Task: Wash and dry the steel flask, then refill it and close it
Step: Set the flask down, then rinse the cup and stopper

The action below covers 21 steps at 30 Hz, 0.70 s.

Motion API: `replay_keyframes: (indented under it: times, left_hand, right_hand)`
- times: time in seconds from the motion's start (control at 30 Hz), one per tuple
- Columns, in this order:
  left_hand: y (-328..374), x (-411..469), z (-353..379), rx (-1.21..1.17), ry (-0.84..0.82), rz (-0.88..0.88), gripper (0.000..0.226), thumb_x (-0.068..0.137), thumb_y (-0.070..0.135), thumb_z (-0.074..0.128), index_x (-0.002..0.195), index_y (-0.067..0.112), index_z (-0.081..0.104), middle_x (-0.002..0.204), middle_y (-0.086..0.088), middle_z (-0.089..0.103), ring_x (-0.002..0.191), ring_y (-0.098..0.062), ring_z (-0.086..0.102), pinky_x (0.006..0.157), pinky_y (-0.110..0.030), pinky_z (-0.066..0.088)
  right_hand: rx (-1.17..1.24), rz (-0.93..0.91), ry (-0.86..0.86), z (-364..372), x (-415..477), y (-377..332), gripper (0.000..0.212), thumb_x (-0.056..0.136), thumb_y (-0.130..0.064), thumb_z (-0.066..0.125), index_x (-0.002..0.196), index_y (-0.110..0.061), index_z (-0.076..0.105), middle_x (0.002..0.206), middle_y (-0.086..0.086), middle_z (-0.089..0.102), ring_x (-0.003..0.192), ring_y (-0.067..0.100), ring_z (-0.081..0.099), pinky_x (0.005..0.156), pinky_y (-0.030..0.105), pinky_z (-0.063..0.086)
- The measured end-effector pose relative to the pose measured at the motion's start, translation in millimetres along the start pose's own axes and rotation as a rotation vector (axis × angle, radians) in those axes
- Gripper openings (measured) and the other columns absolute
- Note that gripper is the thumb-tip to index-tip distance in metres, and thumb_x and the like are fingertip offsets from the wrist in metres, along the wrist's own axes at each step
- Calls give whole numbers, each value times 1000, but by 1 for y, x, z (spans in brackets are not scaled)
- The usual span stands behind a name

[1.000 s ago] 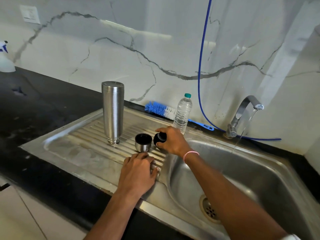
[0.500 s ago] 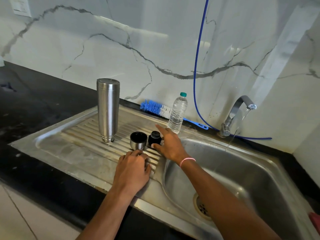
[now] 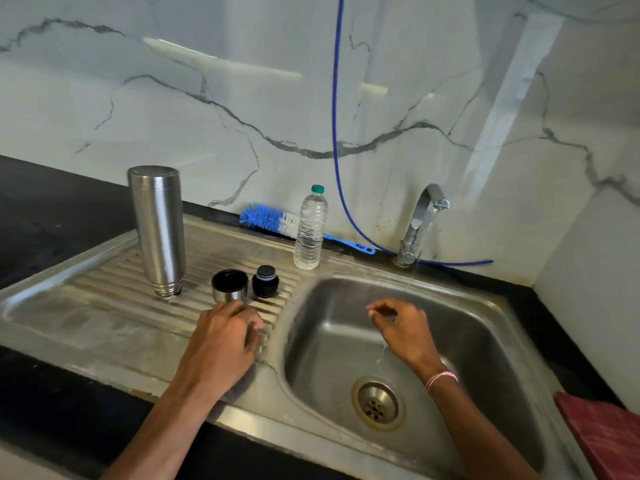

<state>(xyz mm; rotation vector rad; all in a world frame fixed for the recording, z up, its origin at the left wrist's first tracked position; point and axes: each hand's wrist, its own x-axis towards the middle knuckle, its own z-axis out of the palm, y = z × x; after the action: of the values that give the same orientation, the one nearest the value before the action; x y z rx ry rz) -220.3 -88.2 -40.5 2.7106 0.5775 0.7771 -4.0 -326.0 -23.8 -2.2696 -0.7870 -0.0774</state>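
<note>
Resting your left hand on the drainboard, right hand over the sink

Flask stands mouth-down on the drainboard ridges, left of centre in the frame, clear of both hands. Its cup sits open side up just right of the flask's mouth. The black stopper stands upright just right of the cup, close to it but apart.

Your left hand lies palm-down on the ridges below the cup, fingers loosely bent and grasping nothing. The fingertips reach the cup's base; can't tell if they touch it. Your right hand hangs over the basin at centre right, fingers slack and slightly curled, nothing in them; it's motion-blurred. A pink bracelet is on that wrist.

Tap, upper right of the basin, is running: a thin stream drops into the sink close by your right hand. Can't tell if it hits the hand.

Bottle, clear with a green cap, stands upright on the sink's back rim, above the stopper. The blue brush lies behind it along the wall. A blue hose drops from the top of the frame and runs behind the tap. Black counter at left, red cloth at the lower right edge.
</note>
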Motion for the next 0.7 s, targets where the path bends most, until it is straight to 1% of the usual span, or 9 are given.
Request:
replay_keyframes:
  times: [0.13, 0.23, 0.33, 0.43, 0.5, 0.57, 0.63, 0.67, 0.7]
  left_hand:
    - [19, -2, 4, 9, 73, 151, 20, 85, 13, 75, 95, 30, 73, 100, 13, 66, 93, -10, 61, 91, -35, 51]
    - [41, 5, 13, -66, 105, 243, 19, 88, 15, 67, 95, 31, 72, 96, 15, 66, 89, -9, 61, 83, -29, 49]
    - [61, 18, 30, -78, 35, 341, 22, 88, 28, 51, 95, 35, 71, 95, 19, 65, 87, -7, 63, 82, -33, 51]
    - [84, 33, 57, -109, -52, 382, 22, 87, 29, 51, 94, 35, 71, 94, 19, 65, 87, -7, 65, 80, -33, 54]
    - [99, 47, 80, -196, -94, 321, 21, 84, 26, 56, 94, 34, 72, 93, 19, 68, 85, -4, 66, 79, -30, 56]
    - [119, 66, 105, -362, -169, 165, 20, 86, 23, 62, 97, 34, 74, 94, 20, 73, 86, 1, 68, 82, -26, 57]
    - [143, 84, 133, -513, -236, 1, 18, 93, 22, 66, 106, 31, 74, 100, 17, 75, 93, -1, 70, 90, -26, 56]
    - [158, 91, 144, -590, -273, -86, 18, 96, 23, 65, 112, 28, 73, 105, 13, 75, 98, -6, 70, 95, -28, 55]
    - [173, 96, 155, -704, -308, -182, 20, 100, 24, 63, 118, 25, 71, 110, 8, 74, 104, -11, 70, 100, -33, 54]
  right_hand:
    - [41, 121, 101, -11, -1, 33, 14, 94, -14, 74, 94, -28, 78, 85, -17, 71, 82, -4, 66, 85, 18, 56]
    - [61, 155, 150, -13, 9, 43, 13, 93, -14, 75, 90, -27, 77, 81, -17, 71, 79, -2, 67, 84, 21, 55]
    - [81, 197, 172, -6, 16, 50, 18, 88, -10, 77, 81, -27, 77, 75, -13, 73, 72, 1, 68, 82, 24, 58]
    - [159, 272, 225, -1, 23, 57, 19, 85, -9, 80, 77, -26, 75, 72, -10, 73, 71, 5, 70, 82, 26, 59]
    - [241, 317, 236, 6, 25, 58, 17, 89, -15, 78, 79, -28, 72, 70, -8, 74, 72, 7, 72, 84, 32, 61]
    - [331, 342, 225, 14, 25, 57, 16, 94, -16, 71, 86, -30, 72, 75, -6, 77, 77, 8, 74, 88, 37, 61]
    - [372, 337, 183, 18, 23, 54, 16, 95, -11, 69, 103, -23, 75, 91, -4, 79, 88, 8, 73, 94, 28, 58]
    - [388, 330, 162, 18, 22, 53, 22, 95, -5, 67, 110, -18, 75, 98, -1, 79, 92, 8, 72, 95, 24, 56]
    - [410, 321, 154, 17, 22, 53, 28, 94, 0, 65, 115, -15, 75, 102, 0, 79, 95, 9, 72, 96, 24, 56]
